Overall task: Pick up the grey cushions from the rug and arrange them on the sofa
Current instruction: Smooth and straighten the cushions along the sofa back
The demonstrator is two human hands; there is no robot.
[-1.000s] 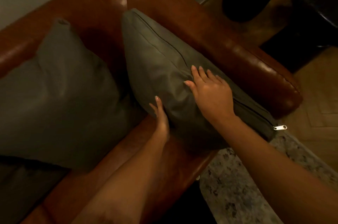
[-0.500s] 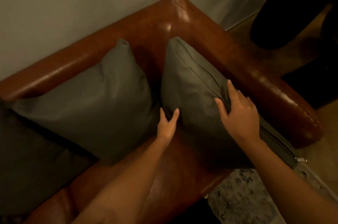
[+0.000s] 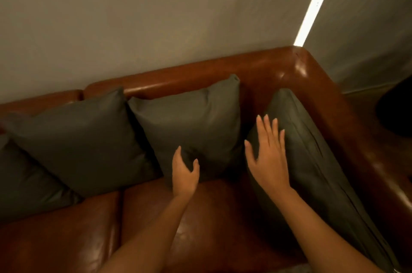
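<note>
On leather sofa (image 3: 211,217), plump grey cushions (image 3: 196,125)

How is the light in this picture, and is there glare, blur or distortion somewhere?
Head view: dim, warm light; a bright light strip in the wall corner is overexposed; glare spots shine on the leather sofa; the grey cushions look dark and slightly soft; the wide-angle lens bends the sofa back.

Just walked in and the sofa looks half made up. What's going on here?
A person is arranging grey cushions on a brown leather sofa. Their right hand lies open against the cushion by the armrest, while the left hand is open in front of the middle cushion. Another cushion leans on the backrest further left.
</note>
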